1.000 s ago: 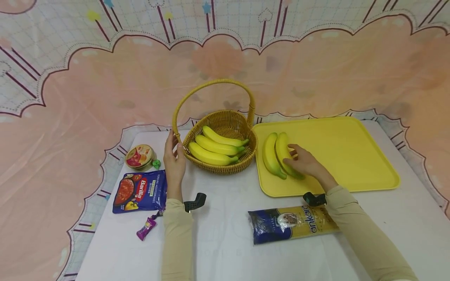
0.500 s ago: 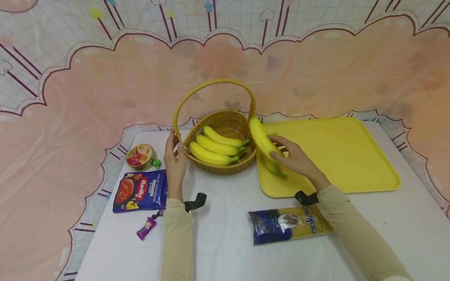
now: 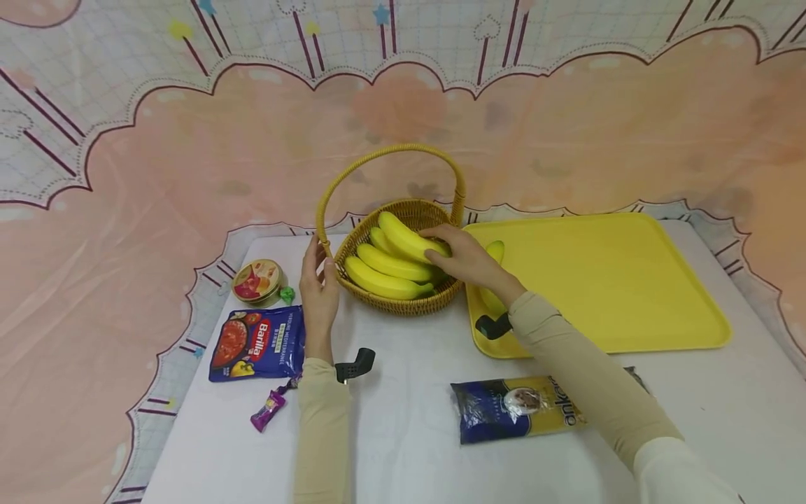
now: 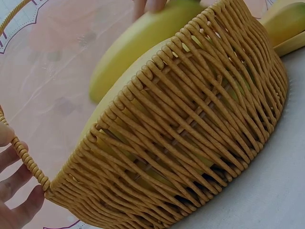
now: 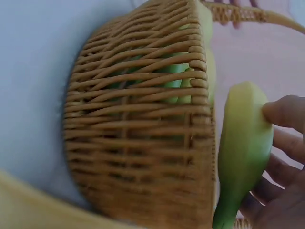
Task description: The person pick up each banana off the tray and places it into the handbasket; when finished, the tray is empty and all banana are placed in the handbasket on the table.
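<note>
My right hand (image 3: 464,253) holds a yellow banana (image 3: 406,240) over the wicker basket (image 3: 393,306), thumb on one side and fingers on the other. In the right wrist view this banana (image 5: 244,133) is beside the basket rim, its green stem end pointing down. Several bananas (image 3: 380,281) lie in the basket below it. The left hand (image 3: 320,297) grips the foot of the basket's arched handle (image 3: 403,148) at the left; its fingers (image 4: 31,207) show against the handle in the left wrist view. One more banana (image 3: 495,252), partly hidden by the right arm, lies on the yellow tray (image 3: 604,280).
Left of the basket are a round tin (image 3: 257,280), a green wrapped candy (image 3: 287,294), a blue Barilla pouch (image 3: 258,343) and a purple wrapped candy (image 3: 269,409). A blue and gold packet (image 3: 516,409) lies in front of the tray, partly under the right forearm.
My right hand has lifted one of two bananas off the tray and carried it left over the basket. The left hand stays at the handle.
</note>
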Demonstrator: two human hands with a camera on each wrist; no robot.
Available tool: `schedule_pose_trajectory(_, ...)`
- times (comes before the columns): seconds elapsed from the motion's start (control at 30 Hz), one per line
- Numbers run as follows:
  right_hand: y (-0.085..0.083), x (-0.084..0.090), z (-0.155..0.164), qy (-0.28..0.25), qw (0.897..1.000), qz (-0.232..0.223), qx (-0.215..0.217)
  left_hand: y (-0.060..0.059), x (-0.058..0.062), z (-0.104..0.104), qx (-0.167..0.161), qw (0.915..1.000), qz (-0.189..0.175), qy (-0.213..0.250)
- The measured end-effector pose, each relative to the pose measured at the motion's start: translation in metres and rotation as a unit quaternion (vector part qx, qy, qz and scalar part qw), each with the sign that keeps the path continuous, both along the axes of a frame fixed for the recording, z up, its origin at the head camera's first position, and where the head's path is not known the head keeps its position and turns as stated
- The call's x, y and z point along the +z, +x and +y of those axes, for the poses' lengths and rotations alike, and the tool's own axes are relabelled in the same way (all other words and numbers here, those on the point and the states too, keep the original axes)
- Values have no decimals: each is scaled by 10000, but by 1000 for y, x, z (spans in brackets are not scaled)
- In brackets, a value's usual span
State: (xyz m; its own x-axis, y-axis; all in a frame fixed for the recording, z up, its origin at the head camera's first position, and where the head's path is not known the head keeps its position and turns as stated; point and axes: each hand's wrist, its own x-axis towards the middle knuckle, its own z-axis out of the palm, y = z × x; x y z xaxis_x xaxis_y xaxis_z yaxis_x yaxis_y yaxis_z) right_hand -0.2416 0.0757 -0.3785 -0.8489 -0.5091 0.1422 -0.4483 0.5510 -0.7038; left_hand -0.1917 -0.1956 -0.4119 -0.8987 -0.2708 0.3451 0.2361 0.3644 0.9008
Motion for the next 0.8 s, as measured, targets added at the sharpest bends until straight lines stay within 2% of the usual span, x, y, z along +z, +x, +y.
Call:
schedule_pose_trajectory(0.27, -25, -1, -33, 924, 9942, -85, 543, -2, 1, -2, -41, 10000, 31, -17)
schedule_pose_trajectory(0.4, -31, -5, -36, 1108, 9917, -234, 611, -2, 2, -1, -70, 9999, -19, 70)
schedule_pose_trajectory(0.5, -33, -5, -35, 1121, 9912, -330, 628, 0, 7, 2, -93, 9999, -58, 119)
schedule_pose_trajectory(0.67, -32, -3, -25, 921, 9927, -395, 668, 12, 29, 10, -103, 9999, -115, 42)
schedule_pose_trajectory(0.73, -29, -1, -18, 686, 9955, -409, 517, 17, 35, 12, -96, 9999, -133, 26)
schedule_pose_trajectory(0.8, -24, 1, -9, 413, 9979, -395, 290, 18, 37, 12, -93, 9999, -136, 25)
